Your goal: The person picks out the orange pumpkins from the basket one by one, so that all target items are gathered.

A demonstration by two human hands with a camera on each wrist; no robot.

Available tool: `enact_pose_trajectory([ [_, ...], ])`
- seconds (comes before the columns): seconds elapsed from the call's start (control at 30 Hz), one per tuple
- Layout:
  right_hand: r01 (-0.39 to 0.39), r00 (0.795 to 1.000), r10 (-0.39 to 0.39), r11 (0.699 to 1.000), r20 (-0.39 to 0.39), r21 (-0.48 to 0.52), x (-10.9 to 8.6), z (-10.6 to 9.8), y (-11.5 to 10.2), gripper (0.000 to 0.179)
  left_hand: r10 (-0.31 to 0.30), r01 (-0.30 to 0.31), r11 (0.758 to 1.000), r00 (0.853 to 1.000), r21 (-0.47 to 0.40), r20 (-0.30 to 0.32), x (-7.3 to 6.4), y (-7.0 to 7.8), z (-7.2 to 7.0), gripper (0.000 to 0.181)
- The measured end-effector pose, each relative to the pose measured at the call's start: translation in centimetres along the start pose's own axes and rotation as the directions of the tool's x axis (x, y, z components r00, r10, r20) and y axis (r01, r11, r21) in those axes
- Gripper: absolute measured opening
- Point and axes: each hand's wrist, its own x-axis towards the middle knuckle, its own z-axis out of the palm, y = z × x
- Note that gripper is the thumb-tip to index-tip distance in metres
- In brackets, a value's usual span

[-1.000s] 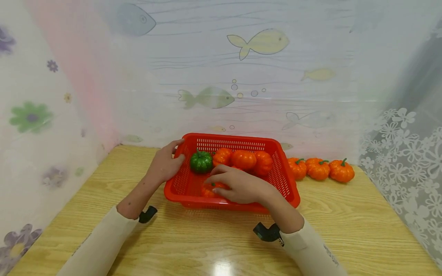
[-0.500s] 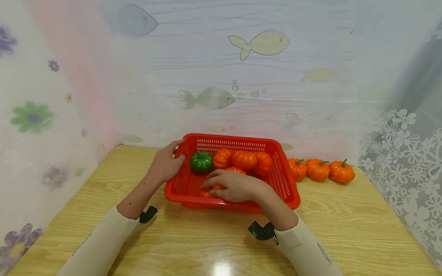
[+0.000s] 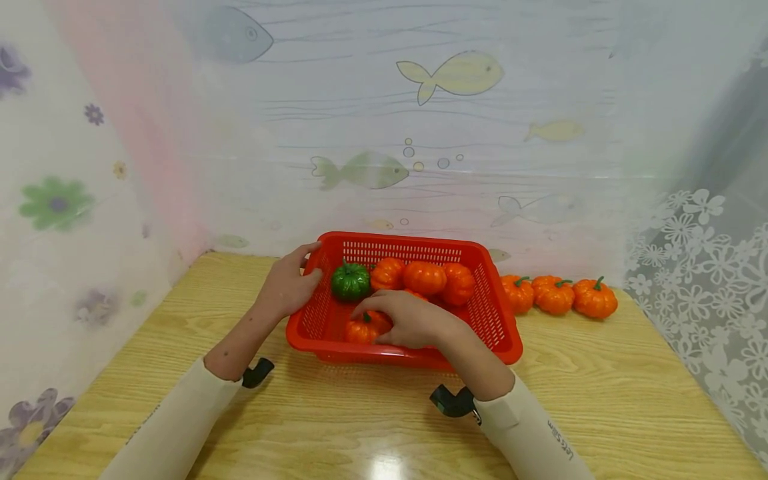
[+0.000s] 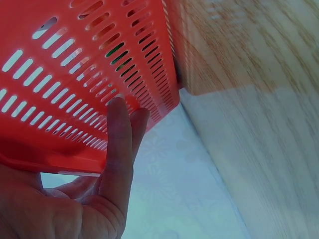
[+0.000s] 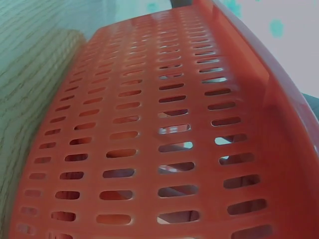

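Note:
A red plastic basket (image 3: 414, 355) with slotted walls stands on the table, holding a green pumpkin (image 3: 351, 282) and several orange pumpkins (image 3: 425, 278). My left hand (image 3: 287, 283) grips its left rim; in the left wrist view, the fingers (image 4: 119, 139) reach along the outside of the slotted wall. Inside the basket, my right hand (image 3: 414, 320) curls over an orange pumpkin (image 3: 363, 329) near the front wall, fingers on its far side and thumb at its right. The right wrist view has only the basket's outer wall (image 5: 149, 124), which hides that hand.
Right of the basket, three orange pumpkins (image 3: 553, 295) with green stems sit in a row on the wooden table (image 3: 336, 427). Close behind the basket rises a curtain (image 3: 360, 120) printed with fish. Other patterned sheets flank the table on both sides.
My right hand has shifted slightly left in the basket and repositioned its fingers round the front orange pumpkin, which now shows more with its stem up. The left hand stays on the rim.

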Motion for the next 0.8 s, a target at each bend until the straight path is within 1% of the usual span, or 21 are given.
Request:
enact_pose_trajectory([
  [0.17,0.013,1.0,-0.013,1.0,-0.007,-0.008,0.0,-0.1,0.0,0.047,-0.001,0.001,1.0,1.0,0.003,0.002,0.0,0.0,0.0,0.06],
  [0.37,0.045,0.998,-0.045,0.999,-0.04,-0.021,-0.2,-0.3,-0.1,0.049,-0.008,0.008,1.0,1.0,-0.001,0.008,0.0,0.0,0.0,0.06],
  [0.6,0.091,0.993,-0.093,0.996,-0.079,-0.023,-0.7,-0.7,-0.1,0.05,0.0,0.0,1.0,1.0,0.001,-0.003,0.1,0.0,0.1,0.06],
  [0.8,0.083,0.988,-0.083,0.997,-0.131,0.0,-1.6,-1.0,0.0,0.053,-0.001,0.001,1.0,1.0,-0.007,0.0,0.1,0.0,0.2,0.06],
])
